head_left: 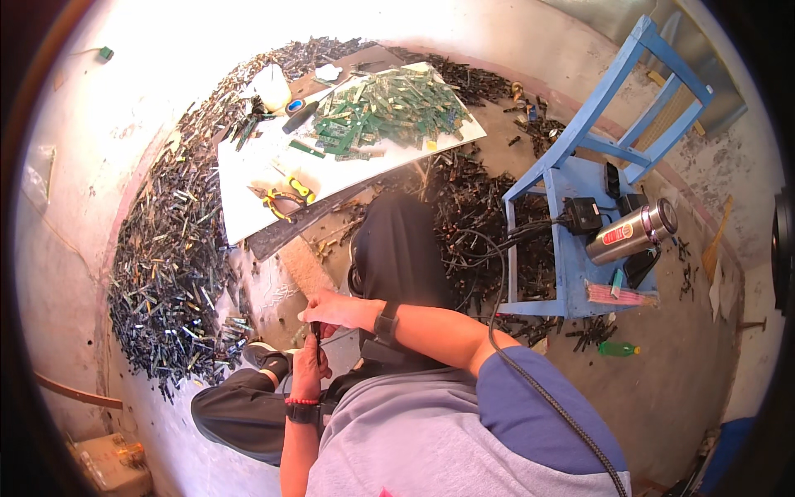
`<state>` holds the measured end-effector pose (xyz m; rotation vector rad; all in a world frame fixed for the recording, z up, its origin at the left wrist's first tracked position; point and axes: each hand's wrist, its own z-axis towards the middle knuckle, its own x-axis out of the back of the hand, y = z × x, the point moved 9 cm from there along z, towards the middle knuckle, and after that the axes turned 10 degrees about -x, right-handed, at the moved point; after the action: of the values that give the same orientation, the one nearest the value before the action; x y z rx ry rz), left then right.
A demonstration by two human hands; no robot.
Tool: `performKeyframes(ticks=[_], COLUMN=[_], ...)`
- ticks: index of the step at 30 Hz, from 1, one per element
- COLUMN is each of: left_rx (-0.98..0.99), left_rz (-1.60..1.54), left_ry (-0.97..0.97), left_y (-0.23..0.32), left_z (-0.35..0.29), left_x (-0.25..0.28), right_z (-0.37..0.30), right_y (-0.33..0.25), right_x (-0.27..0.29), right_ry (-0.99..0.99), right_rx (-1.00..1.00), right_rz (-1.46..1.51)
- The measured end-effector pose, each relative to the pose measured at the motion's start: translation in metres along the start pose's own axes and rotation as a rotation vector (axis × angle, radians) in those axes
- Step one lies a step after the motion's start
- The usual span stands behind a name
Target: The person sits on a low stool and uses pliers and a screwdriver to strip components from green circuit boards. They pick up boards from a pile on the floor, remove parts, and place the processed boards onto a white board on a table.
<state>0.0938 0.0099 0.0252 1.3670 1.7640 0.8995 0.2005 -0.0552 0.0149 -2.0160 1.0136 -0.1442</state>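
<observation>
Step in hand: left hand and right hand, lower centre, both gripping a thin dark strip (judged mid-snap).
Next move: firmer pinch, clean twist.

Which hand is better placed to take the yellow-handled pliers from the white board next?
Probably the right hand. It lies higher, nearer the pliers on the white board; the left hand sits below it, closed on the small dark piece both hold.

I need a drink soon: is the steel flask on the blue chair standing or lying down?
Lying down: the steel flask rests on its side across the blue chair seat.
</observation>
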Motion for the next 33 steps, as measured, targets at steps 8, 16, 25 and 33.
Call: performKeyframes(ticks=[8,16,25,33], left_rx=[-0.025,0.004,-0.063,-0.068], left_rz=[-0.012,-0.006,0.03,0.048], left_ry=[0.014,0.033,0.049,0.039], left_y=[-0.001,-0.007,0.013,0.007], left_z=[-0.001,-0.002,0.002,0.003], left_x=[0.008,0.014,0.008,0.009], right_z=[-0.011,-0.038,-0.03,-0.037], right_y=[-0.013,-0.046,-0.046,-0.052], right_x=[-0.007,-0.021,0.007,-0.003], right_ry=[0.038,0.172,0.535,0.399], right_rx=[0.12,0.623,0.579,0.672], right_rz=[-0.135,-0.71,-0.553,-0.678])
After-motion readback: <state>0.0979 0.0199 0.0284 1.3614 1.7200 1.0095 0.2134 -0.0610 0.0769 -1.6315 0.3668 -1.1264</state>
